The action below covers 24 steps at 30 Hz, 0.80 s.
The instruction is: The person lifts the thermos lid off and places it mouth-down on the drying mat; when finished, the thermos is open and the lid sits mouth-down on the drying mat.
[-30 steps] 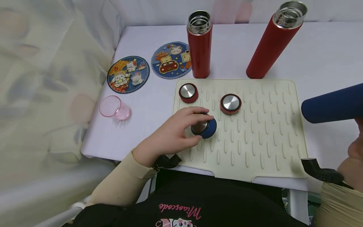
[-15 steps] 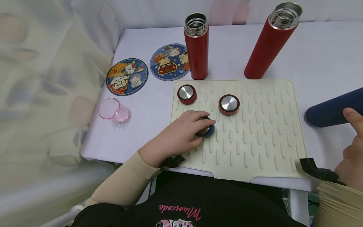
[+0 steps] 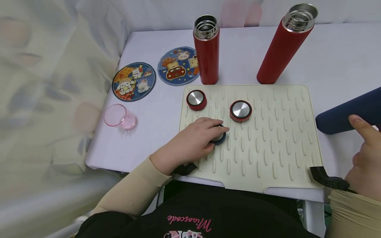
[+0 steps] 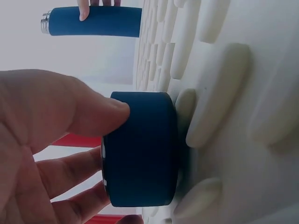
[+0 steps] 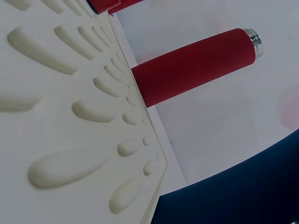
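Note:
On the cream ridged mat (image 3: pixel 268 158), my left hand (image 3: pixel 193 142) pinches a blue bottle lid (image 3: pixel 219 141) with a steel top. The left wrist view has my thumb on the near side of that lid (image 4: pixel 142 149) and other fingers behind it. At the right edge of the head view, my right hand (image 3: pixel 367 153) holds a blue thermos bottle (image 3: pixel 342 115), tilted, with the thumb along its side. The bottle's mouth is outside the head view, but its bare steel neck (image 4: pixel 45 22) appears in the left wrist view. Two red lids (image 3: pixel 196 99) with steel tops rest nearby on the mat.
Behind the mat stand a red thermos bottle (image 3: pixel 208 61) and a second red bottle (image 3: pixel 281 54), both uncapped. Two round cartoon coasters (image 3: pixel 134 81) lie at the left back, one partly behind a bottle. A pink glass (image 3: pixel 128 120) is near the table's left edge.
My left hand has shifted slightly right and covers more of the blue lid. My right hand has come further into the head view, its thumb now showing on the blue bottle.

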Motion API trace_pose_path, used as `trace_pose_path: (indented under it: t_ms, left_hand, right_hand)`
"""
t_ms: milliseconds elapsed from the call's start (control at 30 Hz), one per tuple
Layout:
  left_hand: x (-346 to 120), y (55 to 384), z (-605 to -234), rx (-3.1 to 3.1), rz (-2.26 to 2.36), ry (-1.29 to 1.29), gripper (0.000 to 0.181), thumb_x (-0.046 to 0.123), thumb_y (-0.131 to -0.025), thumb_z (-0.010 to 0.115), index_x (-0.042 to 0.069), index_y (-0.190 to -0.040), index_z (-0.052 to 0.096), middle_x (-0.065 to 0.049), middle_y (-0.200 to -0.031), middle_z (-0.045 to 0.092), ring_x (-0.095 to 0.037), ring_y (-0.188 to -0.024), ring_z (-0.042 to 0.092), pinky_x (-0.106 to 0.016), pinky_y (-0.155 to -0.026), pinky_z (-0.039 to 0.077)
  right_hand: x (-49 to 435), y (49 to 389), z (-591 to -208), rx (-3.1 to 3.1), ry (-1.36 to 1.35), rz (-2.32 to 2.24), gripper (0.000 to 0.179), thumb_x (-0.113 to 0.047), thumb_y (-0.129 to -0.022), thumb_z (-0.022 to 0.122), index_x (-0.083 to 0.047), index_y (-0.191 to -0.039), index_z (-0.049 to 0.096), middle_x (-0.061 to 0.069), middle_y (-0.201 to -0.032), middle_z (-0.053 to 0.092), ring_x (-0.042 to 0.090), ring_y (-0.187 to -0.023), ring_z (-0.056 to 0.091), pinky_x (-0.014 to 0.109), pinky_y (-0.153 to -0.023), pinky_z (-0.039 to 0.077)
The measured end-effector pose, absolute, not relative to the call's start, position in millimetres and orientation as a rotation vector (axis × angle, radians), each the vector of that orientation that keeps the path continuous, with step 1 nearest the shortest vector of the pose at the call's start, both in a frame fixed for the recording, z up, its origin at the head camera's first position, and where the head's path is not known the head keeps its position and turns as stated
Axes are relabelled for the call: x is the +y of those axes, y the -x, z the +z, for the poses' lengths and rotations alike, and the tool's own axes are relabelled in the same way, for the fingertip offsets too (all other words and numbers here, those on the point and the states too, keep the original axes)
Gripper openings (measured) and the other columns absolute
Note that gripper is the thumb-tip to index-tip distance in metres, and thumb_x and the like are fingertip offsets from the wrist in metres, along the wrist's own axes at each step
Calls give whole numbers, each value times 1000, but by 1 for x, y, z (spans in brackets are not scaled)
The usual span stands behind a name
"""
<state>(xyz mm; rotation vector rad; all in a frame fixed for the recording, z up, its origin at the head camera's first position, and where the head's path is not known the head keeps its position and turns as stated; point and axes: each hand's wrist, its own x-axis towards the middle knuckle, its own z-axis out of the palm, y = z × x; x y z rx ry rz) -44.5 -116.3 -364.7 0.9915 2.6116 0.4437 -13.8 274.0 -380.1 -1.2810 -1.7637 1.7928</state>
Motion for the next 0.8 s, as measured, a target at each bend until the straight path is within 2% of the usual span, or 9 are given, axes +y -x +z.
trace_pose_path:
  t_ms: [300, 367, 433, 533, 633, 800]
  left_hand:
    - [-114, 44, -364, 2628, 393, -985, 56, 14, -104, 73, 21, -159, 61, -7, -165, 57, -29, -153, 51, -50, -125, 46]
    - [-114, 44, -364, 2636, 383, -984, 57, 14, -104, 73, 21, -159, 61, -6, -165, 57, -29, -153, 51, -50, -125, 47]
    - [-114, 44, -364, 2639, 380, -986, 56, 16, -104, 73, 21, -159, 61, -6, -165, 57, -29, -153, 51, -50, -125, 47]
    - [-115, 43, -364, 2634, 382, -988, 57, 18, -104, 73, 20, -160, 60, -7, -165, 56, -29, -153, 51, -50, -125, 47]
    - [-117, 42, -364, 2624, 401, -990, 61, 20, -104, 74, 19, -162, 57, -8, -167, 53, -30, -154, 49, -51, -126, 45]
    - [-124, 39, -365, 2630, 434, -996, 66, 20, -103, 74, 17, -166, 52, -10, -170, 48, -30, -157, 47, -49, -129, 42]
  right_hand:
    - [274, 17, -378, -1806, 1286, 1785, 91, -19, -103, 80, -38, -174, 26, -18, -182, 15, 4, -165, 1, 42, -129, -23]
    - [275, 19, -375, -1806, 1285, 1780, 90, -18, -101, 82, -37, -172, 31, -18, -180, 21, 5, -166, 4, 43, -129, -22]
    - [275, 21, -373, -1829, 1306, 1772, 88, -20, -100, 83, -38, -171, 35, -18, -179, 23, 6, -166, 6, 45, -129, -21]
    - [277, 25, -372, -1854, 1328, 1765, 84, -27, -96, 87, -42, -166, 41, -20, -173, 34, 4, -161, 20, 44, -132, -13]
    - [280, 26, -373, -1882, 1392, 1770, 82, -36, -95, 87, -47, -163, 42, -24, -172, 34, 0, -157, 22, 44, -134, -10]
    - [286, 24, -378, -1863, 1371, 1736, 78, -33, -96, 86, -43, -163, 47, -22, -172, 38, 3, -162, 22, 46, -131, -16]
